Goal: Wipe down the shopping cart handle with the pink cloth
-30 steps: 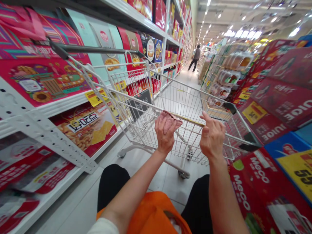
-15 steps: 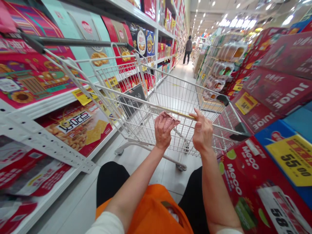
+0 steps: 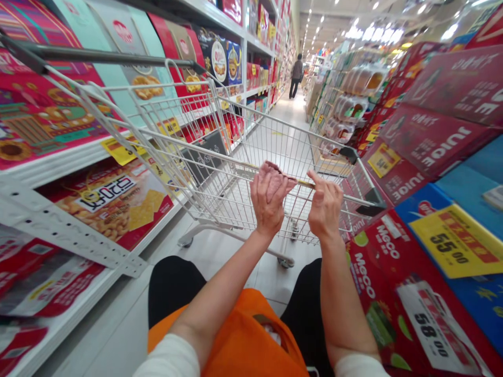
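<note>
A folded pink cloth (image 3: 271, 178) is gripped in my left hand (image 3: 268, 207), whose fingers press it at the top rail of a wire shopping cart (image 3: 231, 204). Just to the right, my right hand (image 3: 325, 209) is closed, with the index finger reaching up to that rail. What its curled fingers hold, if anything, is hidden. Between my hands a yellowish stretch of the rail (image 3: 304, 184) shows. The cart stands crosswise in front of my knees, its grey handle (image 3: 113, 56) at the left.
Shelves (image 3: 129, 262) with boxed snacks line the left side. Stacked red drink cartons (image 3: 377, 272) with yellow and white price signs rise close on the right. A person (image 3: 296, 76) is farther down the aisle. My orange apron (image 3: 236, 335) is below.
My left hand and the cloth have shifted slightly right along the rail, closer to my right hand. The whole view has moved a little, so the cart and shelves appear farther left.
</note>
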### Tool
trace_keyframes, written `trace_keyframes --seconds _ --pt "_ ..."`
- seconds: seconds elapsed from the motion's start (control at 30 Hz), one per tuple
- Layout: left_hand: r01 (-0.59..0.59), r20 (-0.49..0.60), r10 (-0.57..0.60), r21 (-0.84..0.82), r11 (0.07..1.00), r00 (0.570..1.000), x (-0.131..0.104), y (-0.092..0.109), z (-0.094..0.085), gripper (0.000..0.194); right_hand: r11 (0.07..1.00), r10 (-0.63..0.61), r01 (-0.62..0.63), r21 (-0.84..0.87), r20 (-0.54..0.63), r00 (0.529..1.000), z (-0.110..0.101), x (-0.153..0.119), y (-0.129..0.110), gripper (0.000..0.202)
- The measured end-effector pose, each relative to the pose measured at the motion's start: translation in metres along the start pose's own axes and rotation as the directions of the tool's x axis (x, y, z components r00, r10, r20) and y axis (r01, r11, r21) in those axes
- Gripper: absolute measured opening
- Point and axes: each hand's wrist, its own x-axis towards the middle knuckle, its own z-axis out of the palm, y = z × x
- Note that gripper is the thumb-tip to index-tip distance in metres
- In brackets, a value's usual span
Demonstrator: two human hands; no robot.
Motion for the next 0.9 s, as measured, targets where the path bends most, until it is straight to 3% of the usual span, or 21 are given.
trace_keyframes --seconds 0.1,0.2,0.3,0.4,0.47,0.57,0.7,0.8,0.9 --pt "-0.068 0.012 0.068 0.015 0.998 0.998 -0.009 0.002 0.020 0.059 1.000 0.020 -0.020 0.023 -0.020 1.000 0.000 -0.005 0.002 0.062" --pt "-0.094 0.034 0.096 -0.049 0.994 0.995 -0.045 -0.004 0.033 0.055 0.998 0.032 -0.031 0.052 -0.008 0.999 0.001 -0.008 0.003 0.062" --pt "-0.054 0.120 0.065 -0.092 0.994 0.991 -0.084 -0.010 0.030 0.048 0.998 0.032 -0.034 0.062 0.042 0.999 -0.002 -0.008 0.005 0.065" --pt "-0.029 0.202 0.046 -0.087 0.996 0.978 -0.100 -0.008 0.018 0.045 0.998 0.006 -0.014 0.062 0.124 0.992 -0.012 -0.005 0.010 0.068" --pt "0.014 0.232 0.008 -0.094 0.995 0.973 -0.094 -0.003 0.013 0.045 0.999 0.002 -0.007 0.037 0.136 0.991 -0.022 -0.002 0.017 0.070" --pt "0.064 0.214 -0.039 -0.113 0.992 0.976 -0.066 0.010 0.016 0.050 0.998 0.036 -0.031 -0.048 0.086 0.996 -0.038 0.003 0.032 0.071" --pt "-0.012 0.227 0.045 -0.146 0.989 0.973 -0.031 0.026 0.034 0.059 0.983 0.114 -0.101 -0.153 0.076 0.991 -0.056 0.005 0.060 0.074" --pt "-0.101 0.190 0.135 -0.178 0.979 0.972 -0.032 0.031 0.044 0.061 0.975 0.176 -0.151 -0.163 0.145 0.974 -0.060 0.002 0.075 0.077" --pt "-0.150 0.169 0.178 -0.166 0.975 0.969 -0.054 0.031 0.046 0.056 0.978 0.174 -0.148 -0.146 0.182 0.968 -0.058 -0.003 0.079 0.079"
